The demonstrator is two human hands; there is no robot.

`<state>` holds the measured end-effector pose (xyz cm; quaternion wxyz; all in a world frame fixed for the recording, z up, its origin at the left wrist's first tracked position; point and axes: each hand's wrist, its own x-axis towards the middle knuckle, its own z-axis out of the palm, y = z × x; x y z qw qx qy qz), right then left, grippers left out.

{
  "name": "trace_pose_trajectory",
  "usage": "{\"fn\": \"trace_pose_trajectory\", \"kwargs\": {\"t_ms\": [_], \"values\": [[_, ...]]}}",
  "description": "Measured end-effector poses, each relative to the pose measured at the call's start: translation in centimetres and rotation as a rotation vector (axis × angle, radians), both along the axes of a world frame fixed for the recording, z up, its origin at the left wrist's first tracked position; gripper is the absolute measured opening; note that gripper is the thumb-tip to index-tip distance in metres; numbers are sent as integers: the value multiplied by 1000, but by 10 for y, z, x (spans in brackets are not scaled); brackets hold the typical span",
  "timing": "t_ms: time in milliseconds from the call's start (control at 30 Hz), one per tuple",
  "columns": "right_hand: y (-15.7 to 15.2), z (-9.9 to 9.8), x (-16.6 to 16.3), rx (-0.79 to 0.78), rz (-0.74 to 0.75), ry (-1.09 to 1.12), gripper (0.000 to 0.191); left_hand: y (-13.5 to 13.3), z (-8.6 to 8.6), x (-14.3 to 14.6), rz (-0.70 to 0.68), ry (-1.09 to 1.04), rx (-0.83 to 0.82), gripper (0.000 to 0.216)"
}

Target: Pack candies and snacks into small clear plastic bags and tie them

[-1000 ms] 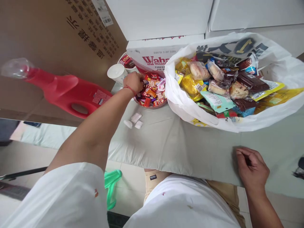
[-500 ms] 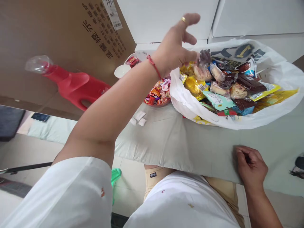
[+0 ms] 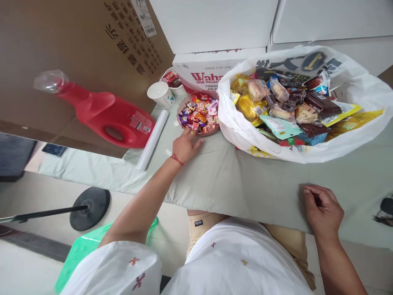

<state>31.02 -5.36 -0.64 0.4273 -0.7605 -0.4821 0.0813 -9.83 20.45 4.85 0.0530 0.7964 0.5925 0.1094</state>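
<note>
My left hand (image 3: pixel 185 146) lies on the grey-green cloth (image 3: pixel 233 184) just in front of a round dish of wrapped candies (image 3: pixel 199 115). Its fingers stretch toward the dish rim and nothing shows in them. It covers the spot where small white pieces lay; a bit of white (image 3: pixel 168 152) peeks out by the wrist. My right hand (image 3: pixel 323 208) rests at the near edge of the cloth with its fingers curled in, holding nothing I can see. A large white plastic bag (image 3: pixel 229 123) full of packaged snacks sits to the right of the dish.
A red jug (image 3: pixel 107 119) lies on its side at the left, with a white roll (image 3: pixel 152 140) beside it. A paper cup (image 3: pixel 159 94), a small tub, a printed white carton (image 3: pixel 208 74) and a big cardboard box (image 3: pixel 76 41) stand behind. Below are a black stand base (image 3: pixel 89 203) and a green stool (image 3: pixel 89 250).
My left hand went from the candy dish up over the bag with a dark wrapped piece, then came down empty onto the cloth before the dish. My right hand stayed put.
</note>
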Motion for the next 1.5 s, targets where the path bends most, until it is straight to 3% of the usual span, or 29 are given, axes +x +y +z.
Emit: {"fn": "trace_pose_trajectory", "kwargs": {"t_ms": [167, 333, 500, 633, 733, 833, 967, 1067, 1133, 1233, 1333, 1433, 1500], "values": [[2, 0, -2, 11, -18, -16, 22, -28, -8, 9, -19, -115, -15, 29], [3, 3, -3, -9, -30, -39, 23, -101, -15, 12, 45, -118, -5, 34], [4, 3, -4, -36, -38, -91, 23, -185, -24, 33, -105, -155, 52, 27], [7, 2, -7, -10, -41, -129, 22, -216, -7, 43, -213, -396, 117, 22], [14, 9, -17, 47, -1, -110, 18, -203, 13, 29, -168, -498, 138, 25], [26, 26, -39, 88, 108, -107, 13, -166, 24, 13, -111, -306, 170, 35], [45, 52, -77, 155, 349, -156, 13, -115, 24, 22, -467, -51, -37, 70], [57, 62, -96, 180, 494, -162, 16, -89, 21, 39, -704, 14, -159, 66], [62, 63, -100, 181, 560, -170, 18, -74, 23, 43, -771, 2, -193, 49], [66, 66, -98, 151, 611, -156, 18, -54, 29, 29, -680, -87, -191, 25], [77, 75, -99, 132, 671, -109, 19, -40, 36, 7, -587, -195, -180, 26], [98, 91, -117, 108, 914, -162, 24, -40, 38, -7, -567, -271, -233, 26], [117, 102, -141, 2, 1133, -329, 25, -44, 37, -9, -541, -315, -277, 26]]}}
